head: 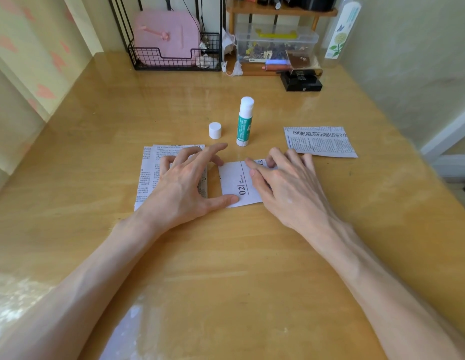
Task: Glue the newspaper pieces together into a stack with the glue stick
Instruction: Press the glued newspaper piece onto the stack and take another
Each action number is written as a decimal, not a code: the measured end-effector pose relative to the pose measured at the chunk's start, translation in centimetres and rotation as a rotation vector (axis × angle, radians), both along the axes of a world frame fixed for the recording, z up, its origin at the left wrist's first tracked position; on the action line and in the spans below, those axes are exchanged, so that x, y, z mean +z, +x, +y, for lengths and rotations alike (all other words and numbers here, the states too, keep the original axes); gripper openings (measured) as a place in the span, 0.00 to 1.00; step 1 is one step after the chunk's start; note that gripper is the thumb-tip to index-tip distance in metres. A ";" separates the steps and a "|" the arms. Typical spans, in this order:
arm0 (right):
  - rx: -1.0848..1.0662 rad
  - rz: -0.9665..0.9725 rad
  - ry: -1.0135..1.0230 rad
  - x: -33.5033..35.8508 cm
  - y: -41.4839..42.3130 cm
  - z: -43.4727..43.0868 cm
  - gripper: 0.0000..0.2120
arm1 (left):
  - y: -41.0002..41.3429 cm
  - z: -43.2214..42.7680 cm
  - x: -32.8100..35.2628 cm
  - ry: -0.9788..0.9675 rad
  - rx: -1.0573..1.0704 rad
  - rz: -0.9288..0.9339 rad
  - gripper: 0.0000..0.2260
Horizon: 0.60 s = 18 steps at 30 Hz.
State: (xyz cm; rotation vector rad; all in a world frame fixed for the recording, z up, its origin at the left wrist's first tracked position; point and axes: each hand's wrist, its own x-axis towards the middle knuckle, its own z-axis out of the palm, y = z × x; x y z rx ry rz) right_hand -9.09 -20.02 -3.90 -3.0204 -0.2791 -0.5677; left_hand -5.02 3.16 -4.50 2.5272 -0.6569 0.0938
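head | left hand flat, fingers spread, thumb on newspaper piece | right hand flat, pressing it

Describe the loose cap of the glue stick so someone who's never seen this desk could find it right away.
Start at the wooden desk and find the upright green-and-white glue stick at its middle, just beyond the two hands. The cap stands on the desk to the glue stick's left, apart from it. It is the only small, plain white cylinder there, shorter than the stick and unlabelled.
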 end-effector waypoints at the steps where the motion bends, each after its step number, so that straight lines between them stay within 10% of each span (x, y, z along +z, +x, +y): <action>1: -0.011 -0.003 0.004 0.0 0.0 -0.2 0.24 | 0.0 0.0 0.0 -0.002 -0.001 -0.004 0.44; 18: -0.178 -0.062 0.032 -0.1 -0.2 -3.6 0.23 | 0.0 -0.1 0.0 -0.004 -0.017 -0.003 0.43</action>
